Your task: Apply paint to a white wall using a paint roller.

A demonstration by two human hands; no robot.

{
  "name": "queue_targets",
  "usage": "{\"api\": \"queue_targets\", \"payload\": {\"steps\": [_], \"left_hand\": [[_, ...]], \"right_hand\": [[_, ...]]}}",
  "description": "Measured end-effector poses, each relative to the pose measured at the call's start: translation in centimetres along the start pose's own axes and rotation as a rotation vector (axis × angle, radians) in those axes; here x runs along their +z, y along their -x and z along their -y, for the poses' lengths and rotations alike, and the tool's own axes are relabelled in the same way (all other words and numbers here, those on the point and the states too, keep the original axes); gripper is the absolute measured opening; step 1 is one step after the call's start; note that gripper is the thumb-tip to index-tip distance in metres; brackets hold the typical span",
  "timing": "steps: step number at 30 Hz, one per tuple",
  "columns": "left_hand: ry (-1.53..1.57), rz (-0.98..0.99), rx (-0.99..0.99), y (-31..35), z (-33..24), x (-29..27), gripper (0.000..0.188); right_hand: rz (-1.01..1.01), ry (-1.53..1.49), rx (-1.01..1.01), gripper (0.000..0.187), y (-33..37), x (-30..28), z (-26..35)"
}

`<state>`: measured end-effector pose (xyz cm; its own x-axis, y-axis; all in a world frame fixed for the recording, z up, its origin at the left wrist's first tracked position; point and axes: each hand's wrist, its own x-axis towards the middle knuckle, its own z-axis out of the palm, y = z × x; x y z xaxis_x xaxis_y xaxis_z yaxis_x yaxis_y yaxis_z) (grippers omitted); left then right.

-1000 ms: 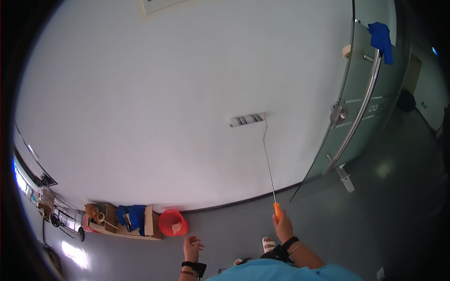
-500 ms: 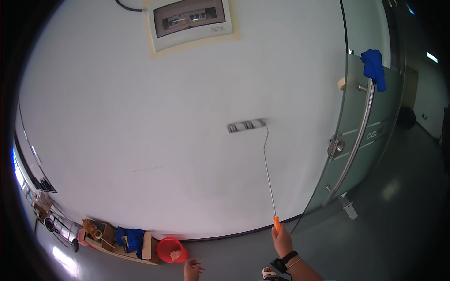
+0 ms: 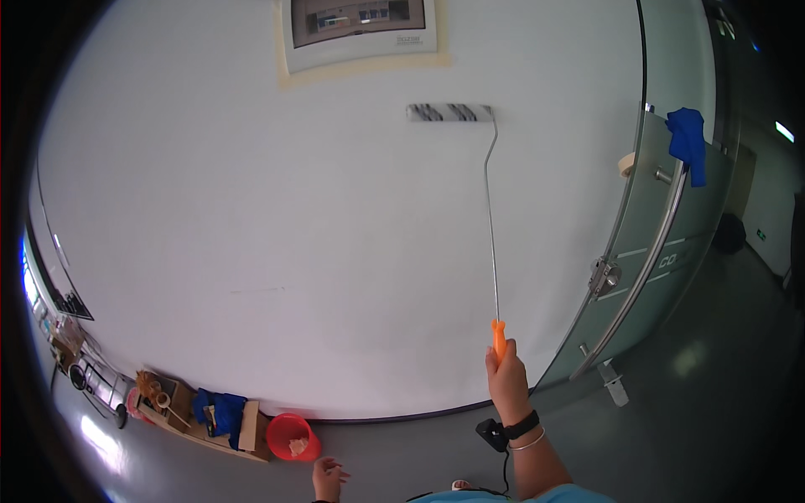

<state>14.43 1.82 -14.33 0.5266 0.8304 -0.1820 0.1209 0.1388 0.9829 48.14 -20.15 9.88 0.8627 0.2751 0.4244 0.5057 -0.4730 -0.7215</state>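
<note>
My right hand (image 3: 508, 381) is wrapped round the orange handle of a paint roller (image 3: 496, 243). Its long thin metal rod runs up to a grey-and-white striped sleeve, which lies level against the white wall (image 3: 335, 201), a little below the electrical panel box (image 3: 360, 38). A dark band and a bracelet circle my right wrist. Low in the picture, my left hand (image 3: 329, 479) hangs with nothing in it, its fingers loosely bent and apart, near a red bucket (image 3: 312, 443) that has a pale crumpled thing inside.
Tape frames the panel box. To the right stands a glass door (image 3: 662, 218) with a long metal handle, a blue cloth (image 3: 688, 142) draped on it and a tape roll (image 3: 626, 165) at its edge. Lower left, a cardboard box (image 3: 251, 427) holds blue cloth beside the bucket.
The paint roller has travelled up the wall toward the panel box, my right hand rising with it. The sleeve has turned from slightly tilted to level. My left hand stays low.
</note>
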Motion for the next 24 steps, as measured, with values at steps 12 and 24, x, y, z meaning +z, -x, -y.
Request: {"api": "queue_targets", "payload": {"steps": [12, 24], "left_hand": [[-0.011, -0.116, -0.065, -0.8, -1.8, 1.9, 0.03], [-0.05, -0.079, -0.056, 0.2, -2.4, 2.2, 0.031]], "right_hand": [[-0.074, 0.017, -0.108, 0.025, -6.4, -3.6, 3.5], [-0.031, 0.025, -0.066, 0.026, -3.4, -3.3, 2.4]]}}
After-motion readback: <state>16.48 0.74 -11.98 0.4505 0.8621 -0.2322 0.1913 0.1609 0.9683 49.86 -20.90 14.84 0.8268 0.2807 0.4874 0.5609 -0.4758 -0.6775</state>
